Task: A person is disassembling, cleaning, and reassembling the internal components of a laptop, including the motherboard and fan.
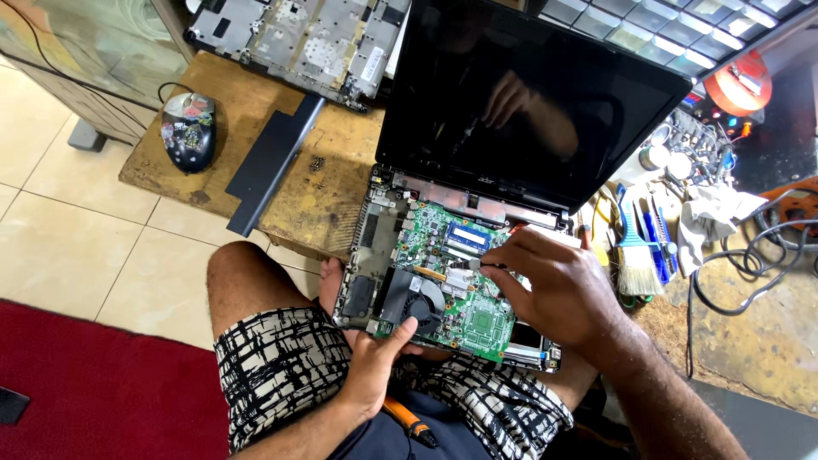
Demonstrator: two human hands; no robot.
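Observation:
An opened laptop (528, 102) rests on my lap, its dark screen upright and its base stripped to the green motherboard (464, 281) with a black fan (422, 302). My left hand (375, 362) grips the front edge of the base, thumb on the board near the fan. My right hand (558, 285) hovers over the board's right side, fingers pinched on a small metal tool whose tip touches the area by the heatsink (456, 277). An orange-handled tool (409, 419) lies on my lap under the left wrist.
A wooden bench (256, 111) holds a stickered mouse (188, 129), a black plastic strip (271, 162), a few small screws (317, 162) and a bare laptop chassis (298, 38). At right lie a brush (635, 255), cloth (711, 213) and cables (758, 255). Red mat (94, 383) on tiled floor.

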